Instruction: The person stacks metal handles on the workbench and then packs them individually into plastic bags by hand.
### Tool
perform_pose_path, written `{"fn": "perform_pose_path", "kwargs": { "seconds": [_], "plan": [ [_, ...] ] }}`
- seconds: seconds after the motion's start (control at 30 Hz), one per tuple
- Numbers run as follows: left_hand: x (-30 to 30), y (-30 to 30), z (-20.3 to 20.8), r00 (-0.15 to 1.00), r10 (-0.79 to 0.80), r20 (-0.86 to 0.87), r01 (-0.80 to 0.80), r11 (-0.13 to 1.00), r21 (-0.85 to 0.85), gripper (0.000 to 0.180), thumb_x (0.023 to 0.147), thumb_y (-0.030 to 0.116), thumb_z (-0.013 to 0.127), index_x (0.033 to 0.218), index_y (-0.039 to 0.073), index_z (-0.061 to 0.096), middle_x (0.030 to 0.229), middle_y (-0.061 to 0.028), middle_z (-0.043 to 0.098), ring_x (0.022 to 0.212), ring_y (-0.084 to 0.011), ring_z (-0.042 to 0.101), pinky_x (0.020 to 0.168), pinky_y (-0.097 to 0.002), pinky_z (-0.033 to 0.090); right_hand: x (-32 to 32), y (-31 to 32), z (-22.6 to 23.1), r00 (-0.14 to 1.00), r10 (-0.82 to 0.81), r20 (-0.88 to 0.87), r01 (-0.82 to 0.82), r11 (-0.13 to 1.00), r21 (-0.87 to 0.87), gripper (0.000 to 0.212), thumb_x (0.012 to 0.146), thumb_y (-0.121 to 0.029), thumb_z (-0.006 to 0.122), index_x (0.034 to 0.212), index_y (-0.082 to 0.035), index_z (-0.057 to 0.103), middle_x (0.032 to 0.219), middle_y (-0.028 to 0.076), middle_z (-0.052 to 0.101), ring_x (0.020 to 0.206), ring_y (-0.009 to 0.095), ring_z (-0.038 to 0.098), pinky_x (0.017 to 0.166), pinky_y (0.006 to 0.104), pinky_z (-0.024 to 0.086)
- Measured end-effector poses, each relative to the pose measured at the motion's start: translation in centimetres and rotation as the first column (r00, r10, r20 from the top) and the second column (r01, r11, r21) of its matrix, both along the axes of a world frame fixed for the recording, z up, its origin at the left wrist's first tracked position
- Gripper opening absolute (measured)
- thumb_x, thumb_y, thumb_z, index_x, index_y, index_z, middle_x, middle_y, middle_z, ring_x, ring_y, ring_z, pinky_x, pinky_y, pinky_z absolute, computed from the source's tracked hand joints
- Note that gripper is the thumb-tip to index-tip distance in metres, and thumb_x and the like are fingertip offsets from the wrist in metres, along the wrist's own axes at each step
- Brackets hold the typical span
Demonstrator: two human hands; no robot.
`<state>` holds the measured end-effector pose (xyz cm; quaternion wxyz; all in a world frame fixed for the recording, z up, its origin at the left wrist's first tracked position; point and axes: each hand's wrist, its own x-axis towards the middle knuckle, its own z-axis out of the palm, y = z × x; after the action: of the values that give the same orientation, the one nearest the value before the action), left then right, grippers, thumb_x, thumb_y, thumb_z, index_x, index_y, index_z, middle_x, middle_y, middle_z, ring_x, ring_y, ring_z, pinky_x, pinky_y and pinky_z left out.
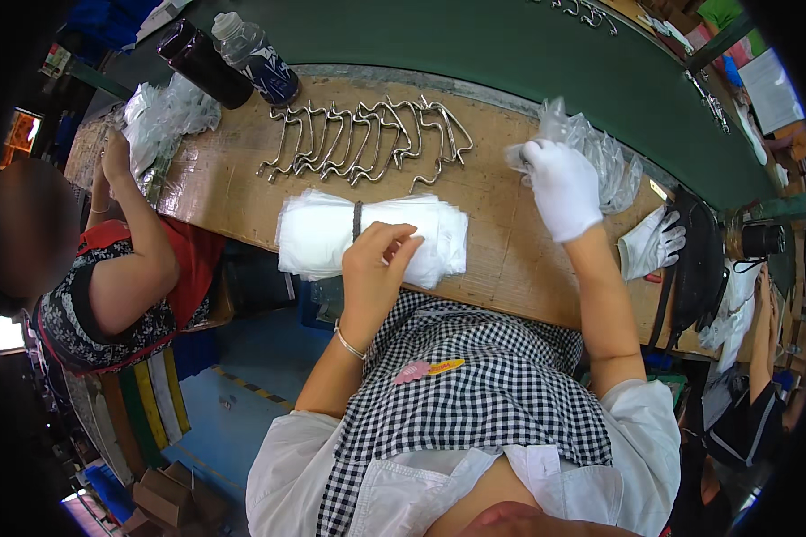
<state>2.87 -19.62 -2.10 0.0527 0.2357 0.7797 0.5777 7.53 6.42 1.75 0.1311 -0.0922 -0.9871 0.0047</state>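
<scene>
My left hand (374, 261), bare with a bracelet at the wrist, is over a stack of thin white plastic bags (313, 237) with a dark band around it. Its thumb and index fingertips come close together; whether a bag is between them is hidden. My right hand (564, 190), in a white glove, is closed on a clear plastic bag (516, 159) at the far right of the table. What that bag contains cannot be made out. Beside it lies a heap of clear plastic bags (604, 166). Bent shiny metal hooks (367, 139) lie in a row beyond the stack.
A dark tumbler (204, 67) and a water bottle (258, 61) stand at the table's (501, 251) far left. A green conveyor belt (457, 40) runs behind. A spare glove (649, 242) and black bag (697, 259) lie right. A co-worker (107, 259) handles plastic bags at left.
</scene>
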Motion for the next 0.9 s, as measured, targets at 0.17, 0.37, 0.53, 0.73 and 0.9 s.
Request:
{"fn": "perform_pose_path", "kwargs": {
  "seconds": [0.17,0.37,0.53,0.73,0.9],
  "plan": [
    [0.6,0.1,-2.5,0.967,-0.001,-0.255,-0.072,0.958,-0.276,0.013,0.081,0.009,0.071,0.09,0.001,0.065,0.079,-0.0109,0.059,0.069,-0.0284,0.059,0.064,-0.0356,0.048,-4.6,-3.2,-1.8,0.924,0.364,-0.113,-0.373,0.926,-0.066,0.012,0.077,-0.007,0.059,0.087,-0.008,0.066,0.098,0.009,0.063,0.095,0.028,0.061,0.081,0.04,0.051],
    [-0.6,-1.1,-1.4,1.0,0.002,0.005,-0.001,0.981,-0.196,0.011,0.088,0.007,0.063,0.093,-0.001,0.067,0.08,-0.014,0.064,0.07,-0.0267,0.061,0.066,-0.0332,0.047,-6.2,-3.2,-4.2,0.859,0.368,-0.357,-0.455,0.867,-0.203,0.015,0.079,-0.006,0.061,0.094,-0.008,0.065,0.085,0.007,0.063,0.08,0.025,0.063,0.069,0.0343,0.054],
    [-0.7,-1.3,-2.4,0.976,0.087,0.199,-0.076,0.995,-0.061,0.008,0.089,0.007,0.065,0.09,-0.001,0.066,0.073,-0.0012,0.061,0.065,-0.0054,0.052,0.06,-0.0204,0.043,-1.1,-4.4,1.6,0.955,-0.163,-0.248,-0.222,0.166,-0.961,0.007,0.088,-0.002,0.06,0.091,0.003,0.06,0.087,0.012,0.068,0.062,0.014,0.063,0.057,0.0253,0.052],
    [-0.1,-0.8,-2.1,0.992,0.127,0.026,-0.124,0.989,-0.078,0.007,0.087,0.004,0.065,0.091,-0.002,0.066,0.077,-0.0037,0.063,0.067,-0.0072,0.057,0.063,-0.0218,0.047,2.6,-5.3,-2.3,0.993,-0.019,-0.114,-0.112,-0.421,-0.9,0.011,0.089,-0.003,0.063,0.096,0.002,0.057,0.089,0.013,0.068,0.066,0.013,0.062,0.058,0.022,0.05],
    [0.9,-1.3,-1.2,0.976,0.115,-0.184,-0.141,0.981,-0.13,0.01,0.086,-0.001,0.064,0.095,-0.001,0.066,0.08,-0.0117,0.063,0.065,-0.0178,0.061,0.062,-0.0257,0.049,1.9,-6.7,-3.8,0.985,-0.151,-0.08,-0.154,-0.576,-0.803,0.011,0.089,-0.003,0.062,0.097,0.003,0.057,0.09,0.013,0.067,0.069,0.013,0.062,0.06,0.0235,0.052]
  ]
}}
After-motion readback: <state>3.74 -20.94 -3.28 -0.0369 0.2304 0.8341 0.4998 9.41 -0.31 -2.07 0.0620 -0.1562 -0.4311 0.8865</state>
